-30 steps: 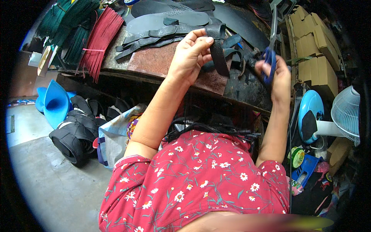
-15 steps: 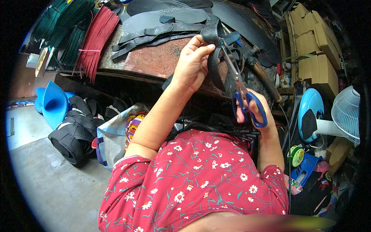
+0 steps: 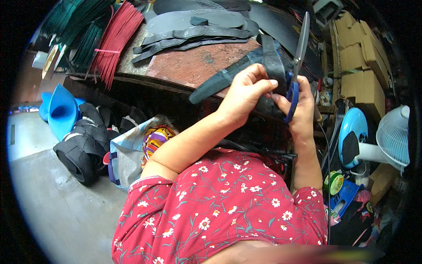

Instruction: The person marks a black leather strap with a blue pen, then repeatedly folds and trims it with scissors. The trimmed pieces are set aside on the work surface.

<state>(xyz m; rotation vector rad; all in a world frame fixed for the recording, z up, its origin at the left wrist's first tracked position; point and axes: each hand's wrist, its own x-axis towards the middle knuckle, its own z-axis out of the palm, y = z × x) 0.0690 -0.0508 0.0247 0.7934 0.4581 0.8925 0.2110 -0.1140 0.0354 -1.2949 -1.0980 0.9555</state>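
In front of me, my left hand (image 3: 247, 93) pinches a black leather strap (image 3: 273, 57) between thumb and fingers. The strap loops upward, and a long dark tapered end (image 3: 220, 79) stretches left over the table's front edge. Close on the right, my right hand (image 3: 302, 108) is closed round the blue handles of a pair of scissors (image 3: 301, 48). Their blades point up, nearly together, beside the strap. My right fingertips reach toward the left thumb; whether they also touch the strap is hard to see. Several black straps (image 3: 189, 37) lie behind on the worktable.
Grey sole-shaped sheets (image 3: 176, 23) lie at the table's back. Bundles of red strips (image 3: 118, 39) and dark green strips (image 3: 74, 22) sit far left. Cardboard boxes (image 3: 367, 53) are stacked right, above a fan (image 3: 393, 138). A cloth bag (image 3: 132, 147) and black rolls (image 3: 77, 160) stand on the floor left.
The scissors have swung upright and left the strap, with the blades closing. Both hands have drawn together, the left moving right and down with the strap, whose long end now extends leftward.
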